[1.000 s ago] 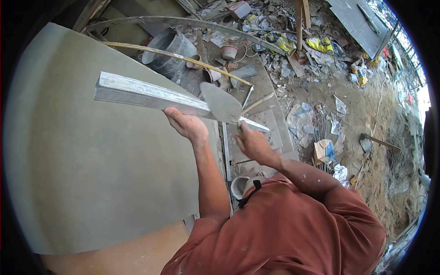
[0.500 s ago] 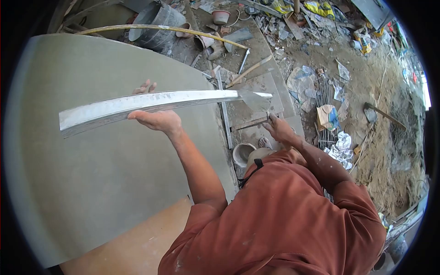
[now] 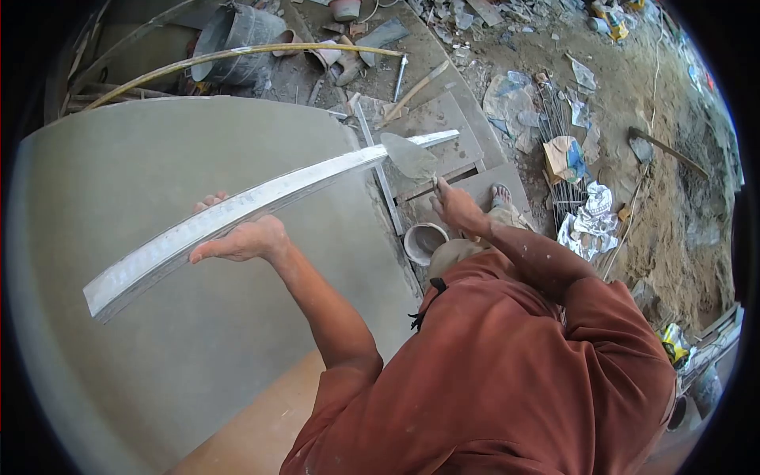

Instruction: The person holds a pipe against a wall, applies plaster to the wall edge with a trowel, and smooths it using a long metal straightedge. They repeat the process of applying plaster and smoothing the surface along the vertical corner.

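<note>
My left hand (image 3: pixel 249 240) supports a long, pale metal straightedge (image 3: pixel 269 192) from beneath, its fingertips showing past the far edge. The bar slants across the front of a smooth grey plastered wall (image 3: pixel 237 317). In my right hand (image 3: pixel 461 210) is the handle of a trowel (image 3: pixel 408 158), whose flat blade overlaps the bar near its far end. Grey smears mark the bar's side.
A white bucket (image 3: pixel 408 244) stands by my legs, beside the wall's base. Another metal bar (image 3: pixel 378 170) leans there. A yellow pole (image 3: pixel 237 53) crosses near a large metal bucket (image 3: pixel 257 63). Rods (image 3: pixel 560 190), scraps and a hoe (image 3: pixel 673 154) lie on the dirt.
The straightedge has tilted, its near end dropping and its far end rising in view. The trowel blade has shifted left along with my right hand. My view has turned slightly.
</note>
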Action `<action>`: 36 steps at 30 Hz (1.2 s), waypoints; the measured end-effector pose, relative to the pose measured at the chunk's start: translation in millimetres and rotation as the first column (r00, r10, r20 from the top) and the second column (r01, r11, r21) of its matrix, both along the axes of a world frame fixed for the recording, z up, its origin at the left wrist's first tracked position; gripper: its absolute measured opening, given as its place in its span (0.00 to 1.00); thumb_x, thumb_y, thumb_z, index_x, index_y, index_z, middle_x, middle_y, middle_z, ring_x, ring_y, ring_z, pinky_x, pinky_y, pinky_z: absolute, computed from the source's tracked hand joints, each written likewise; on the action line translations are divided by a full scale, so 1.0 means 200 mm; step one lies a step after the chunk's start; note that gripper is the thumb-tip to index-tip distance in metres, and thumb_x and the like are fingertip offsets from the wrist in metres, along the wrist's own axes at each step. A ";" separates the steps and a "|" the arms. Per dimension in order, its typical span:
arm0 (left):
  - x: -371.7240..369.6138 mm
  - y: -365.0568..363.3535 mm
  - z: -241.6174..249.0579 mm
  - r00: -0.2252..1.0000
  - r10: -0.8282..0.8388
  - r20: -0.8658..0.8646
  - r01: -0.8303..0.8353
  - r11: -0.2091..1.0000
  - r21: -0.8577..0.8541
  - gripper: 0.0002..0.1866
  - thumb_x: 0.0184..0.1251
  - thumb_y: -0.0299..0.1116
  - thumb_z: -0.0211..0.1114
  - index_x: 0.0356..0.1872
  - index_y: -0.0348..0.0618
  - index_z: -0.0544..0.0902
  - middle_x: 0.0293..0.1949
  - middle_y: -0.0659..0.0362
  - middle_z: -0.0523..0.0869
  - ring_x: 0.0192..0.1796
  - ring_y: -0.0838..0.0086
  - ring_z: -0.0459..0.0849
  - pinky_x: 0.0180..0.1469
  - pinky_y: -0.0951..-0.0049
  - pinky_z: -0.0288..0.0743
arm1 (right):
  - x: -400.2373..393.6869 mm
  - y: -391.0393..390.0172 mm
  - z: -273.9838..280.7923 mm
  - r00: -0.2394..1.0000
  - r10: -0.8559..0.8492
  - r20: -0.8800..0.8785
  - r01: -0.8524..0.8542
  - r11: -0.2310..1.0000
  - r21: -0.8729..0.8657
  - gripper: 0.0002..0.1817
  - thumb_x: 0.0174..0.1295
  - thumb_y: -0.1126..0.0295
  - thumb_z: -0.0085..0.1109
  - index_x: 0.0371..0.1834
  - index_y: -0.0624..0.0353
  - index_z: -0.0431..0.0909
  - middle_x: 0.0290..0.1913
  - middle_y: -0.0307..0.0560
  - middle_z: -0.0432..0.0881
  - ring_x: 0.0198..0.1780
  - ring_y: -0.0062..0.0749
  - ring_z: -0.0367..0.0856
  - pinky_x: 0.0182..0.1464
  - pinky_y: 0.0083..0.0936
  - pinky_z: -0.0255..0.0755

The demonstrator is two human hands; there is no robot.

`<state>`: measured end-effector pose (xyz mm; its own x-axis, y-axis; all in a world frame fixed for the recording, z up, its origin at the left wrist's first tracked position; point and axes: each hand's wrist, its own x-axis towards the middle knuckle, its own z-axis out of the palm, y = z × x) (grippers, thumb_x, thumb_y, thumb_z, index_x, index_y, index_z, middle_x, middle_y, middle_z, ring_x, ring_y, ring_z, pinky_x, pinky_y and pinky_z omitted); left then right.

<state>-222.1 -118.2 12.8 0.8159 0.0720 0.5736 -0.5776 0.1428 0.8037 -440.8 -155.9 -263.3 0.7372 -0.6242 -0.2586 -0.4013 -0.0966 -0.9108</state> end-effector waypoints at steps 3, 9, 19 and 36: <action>0.01 0.00 0.01 1.000 0.025 -0.009 -0.025 1.000 -0.015 0.46 0.71 0.75 0.35 0.59 0.32 0.64 0.47 0.53 0.71 0.48 0.65 0.73 0.54 0.65 0.74 | 0.04 0.06 0.24 0.994 0.054 0.099 -0.055 0.998 0.006 0.22 0.68 0.62 0.55 0.56 0.65 0.64 0.30 0.69 0.81 0.36 0.70 0.80 0.40 0.57 0.73; 0.05 0.02 0.00 0.999 -0.018 0.031 0.019 0.999 -0.034 0.44 0.70 0.75 0.38 0.53 0.34 0.68 0.44 0.56 0.71 0.46 0.67 0.72 0.54 0.65 0.72 | 0.06 0.03 0.49 0.981 0.179 0.072 -0.179 0.984 -0.006 0.21 0.67 0.62 0.55 0.56 0.63 0.64 0.31 0.69 0.82 0.37 0.70 0.80 0.40 0.58 0.73; 0.08 0.10 0.01 0.994 0.097 0.057 -0.097 0.995 -0.012 0.43 0.70 0.76 0.37 0.49 0.37 0.69 0.41 0.57 0.72 0.43 0.68 0.72 0.53 0.65 0.73 | 0.05 0.00 0.45 0.979 0.203 0.022 -0.203 0.979 0.001 0.19 0.66 0.63 0.54 0.54 0.63 0.65 0.33 0.68 0.83 0.39 0.68 0.82 0.44 0.57 0.75; 0.18 0.20 0.01 0.986 0.030 0.164 -0.045 0.995 0.089 0.39 0.71 0.75 0.36 0.41 0.42 0.68 0.35 0.60 0.67 0.39 0.71 0.68 0.51 0.68 0.70 | 0.08 0.00 -0.01 0.979 0.160 -0.126 -0.155 0.987 0.046 0.18 0.67 0.63 0.52 0.56 0.61 0.66 0.32 0.68 0.83 0.35 0.67 0.82 0.39 0.57 0.75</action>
<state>-186.7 -77.8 15.3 0.7091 0.0416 0.7039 -0.7051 0.0478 0.7075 -425.0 -155.1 -265.0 0.7845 -0.4918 -0.3777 -0.4978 -0.1364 -0.8565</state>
